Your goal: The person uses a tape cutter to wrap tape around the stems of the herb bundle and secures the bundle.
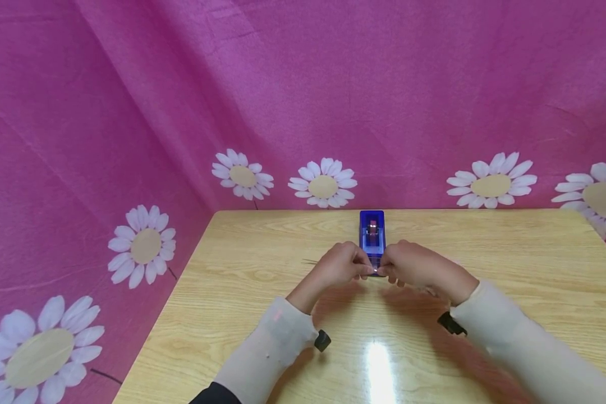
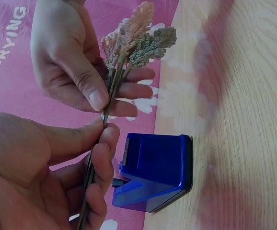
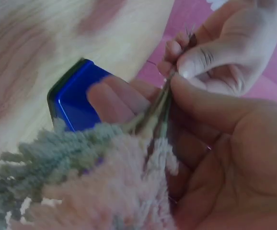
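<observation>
A small bunch of pink and grey-green flower sprigs (image 2: 137,36) on thin brown stems is held between both hands in front of a blue tape dispenser (image 1: 366,219). My left hand (image 1: 339,264) grips the stems, thumb against curled fingers, and the stem ends (image 1: 309,261) poke out beyond it. Just below the flower heads, my right hand (image 1: 421,269) pinches the stems between thumb and fingers. A small shiny patch (image 2: 103,116) shows on the stems between the two thumbs; it looks like clear tape. From the head view the flower heads are mostly hidden under the right hand.
The dispenser stands on a light wood table (image 1: 262,241), near its back edge. Behind and to the left hangs a pink cloth (image 1: 343,84) printed with white daisies. Dark straps or clips (image 1: 322,340) sit at the wrists.
</observation>
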The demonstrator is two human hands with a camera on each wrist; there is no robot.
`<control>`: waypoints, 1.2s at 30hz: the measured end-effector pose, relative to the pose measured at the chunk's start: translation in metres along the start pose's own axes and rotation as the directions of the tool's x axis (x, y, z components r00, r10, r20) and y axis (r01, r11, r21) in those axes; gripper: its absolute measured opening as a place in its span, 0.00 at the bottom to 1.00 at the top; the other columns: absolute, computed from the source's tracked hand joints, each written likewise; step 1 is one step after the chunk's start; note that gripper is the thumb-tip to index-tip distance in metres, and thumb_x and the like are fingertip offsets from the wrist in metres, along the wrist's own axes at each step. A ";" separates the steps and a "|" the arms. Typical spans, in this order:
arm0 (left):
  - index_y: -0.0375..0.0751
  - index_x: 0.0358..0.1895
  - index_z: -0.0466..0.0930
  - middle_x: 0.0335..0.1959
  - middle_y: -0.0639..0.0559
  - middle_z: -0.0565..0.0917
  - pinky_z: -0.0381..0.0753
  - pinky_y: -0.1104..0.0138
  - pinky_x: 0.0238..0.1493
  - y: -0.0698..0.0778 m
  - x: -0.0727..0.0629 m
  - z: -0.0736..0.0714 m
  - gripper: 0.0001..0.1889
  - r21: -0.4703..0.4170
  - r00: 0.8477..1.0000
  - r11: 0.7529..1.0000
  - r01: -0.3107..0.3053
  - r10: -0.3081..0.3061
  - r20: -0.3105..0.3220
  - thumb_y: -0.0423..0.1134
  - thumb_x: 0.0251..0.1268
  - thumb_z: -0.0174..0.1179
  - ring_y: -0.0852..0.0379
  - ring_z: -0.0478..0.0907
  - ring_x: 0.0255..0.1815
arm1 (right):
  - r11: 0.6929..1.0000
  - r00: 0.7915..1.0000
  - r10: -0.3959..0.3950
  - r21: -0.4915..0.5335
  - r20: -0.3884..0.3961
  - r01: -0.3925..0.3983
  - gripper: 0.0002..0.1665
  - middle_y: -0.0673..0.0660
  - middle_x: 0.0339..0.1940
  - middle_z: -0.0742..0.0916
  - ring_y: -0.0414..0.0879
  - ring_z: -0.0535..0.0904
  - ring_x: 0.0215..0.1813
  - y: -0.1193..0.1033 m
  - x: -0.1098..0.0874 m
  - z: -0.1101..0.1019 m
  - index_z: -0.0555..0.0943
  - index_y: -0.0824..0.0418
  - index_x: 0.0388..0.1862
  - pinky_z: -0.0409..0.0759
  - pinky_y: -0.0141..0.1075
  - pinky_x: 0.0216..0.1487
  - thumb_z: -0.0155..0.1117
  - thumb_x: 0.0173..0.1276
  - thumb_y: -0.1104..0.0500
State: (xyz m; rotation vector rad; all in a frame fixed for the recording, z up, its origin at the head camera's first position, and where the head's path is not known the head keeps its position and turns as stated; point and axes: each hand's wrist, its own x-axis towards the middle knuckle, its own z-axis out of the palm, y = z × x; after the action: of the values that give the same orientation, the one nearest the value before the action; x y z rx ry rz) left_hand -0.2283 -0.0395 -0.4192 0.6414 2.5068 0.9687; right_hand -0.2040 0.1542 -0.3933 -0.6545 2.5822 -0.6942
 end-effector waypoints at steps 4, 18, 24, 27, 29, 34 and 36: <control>0.38 0.34 0.90 0.27 0.50 0.87 0.75 0.70 0.27 0.001 0.001 0.000 0.09 0.012 1.000 1.000 0.012 -0.012 -0.003 0.36 0.73 0.65 0.60 0.76 0.27 | 0.998 0.998 -0.027 0.060 0.059 0.023 0.13 0.55 0.28 0.90 0.48 0.87 0.30 0.005 0.003 -0.005 0.90 0.64 0.41 0.85 0.41 0.37 0.60 0.79 0.60; 0.43 0.31 0.90 0.24 0.55 0.85 0.70 0.71 0.27 -0.001 0.003 0.001 0.07 0.056 0.999 0.998 0.021 -0.020 -0.032 0.36 0.69 0.68 0.60 0.77 0.27 | 0.986 0.999 -0.049 0.162 0.005 0.047 0.14 0.55 0.25 0.88 0.46 0.82 0.29 0.014 0.005 0.004 0.89 0.64 0.35 0.79 0.36 0.34 0.58 0.79 0.65; 0.38 0.37 0.90 0.32 0.46 0.89 0.74 0.70 0.28 0.000 0.003 -0.002 0.10 0.014 0.999 0.999 0.041 -0.041 0.029 0.36 0.76 0.61 0.49 0.86 0.36 | 0.997 0.991 0.018 0.071 -0.131 -0.009 0.11 0.53 0.25 0.87 0.43 0.77 0.26 0.008 -0.001 0.015 0.89 0.62 0.34 0.75 0.37 0.29 0.63 0.76 0.63; 0.35 0.38 0.90 0.33 0.44 0.89 0.71 0.71 0.26 0.002 0.002 -0.003 0.13 0.037 0.997 0.998 0.042 -0.044 0.063 0.37 0.79 0.57 0.53 0.81 0.30 | 0.999 0.983 0.038 0.020 -0.179 -0.035 0.10 0.53 0.27 0.88 0.42 0.77 0.26 0.004 -0.003 0.019 0.90 0.61 0.35 0.75 0.37 0.29 0.64 0.75 0.63; 0.34 0.38 0.89 0.32 0.43 0.88 0.67 0.71 0.24 0.003 0.002 -0.004 0.14 0.052 0.996 0.998 0.039 -0.043 0.072 0.37 0.80 0.56 0.57 0.74 0.25 | 0.999 0.979 0.047 0.001 -0.196 -0.048 0.09 0.53 0.28 0.88 0.42 0.77 0.26 0.001 -0.004 0.020 0.90 0.61 0.36 0.75 0.37 0.29 0.65 0.75 0.64; 0.34 0.37 0.89 0.32 0.41 0.88 0.64 0.71 0.22 0.003 0.002 -0.003 0.14 0.064 0.998 0.998 0.029 -0.033 0.054 0.37 0.79 0.58 0.62 0.67 0.22 | 0.997 0.978 0.059 -0.044 -0.198 -0.069 0.10 0.51 0.25 0.87 0.43 0.74 0.24 -0.002 -0.004 0.018 0.90 0.59 0.33 0.72 0.36 0.26 0.66 0.74 0.63; 0.34 0.36 0.89 0.31 0.43 0.88 0.65 0.71 0.23 0.002 0.003 -0.002 0.13 0.065 0.999 0.998 0.027 -0.029 0.038 0.37 0.78 0.59 0.62 0.67 0.23 | 0.995 0.981 0.063 -0.059 -0.182 -0.075 0.12 0.50 0.22 0.85 0.42 0.73 0.23 -0.003 -0.002 0.016 0.88 0.58 0.28 0.71 0.35 0.25 0.66 0.74 0.62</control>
State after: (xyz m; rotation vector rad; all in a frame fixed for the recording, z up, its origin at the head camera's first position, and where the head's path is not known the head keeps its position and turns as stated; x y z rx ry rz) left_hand -0.2307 -0.0378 -0.4170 0.6365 2.5149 0.8612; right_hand -0.1939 0.1475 -0.4038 -0.5413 2.7896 -0.6768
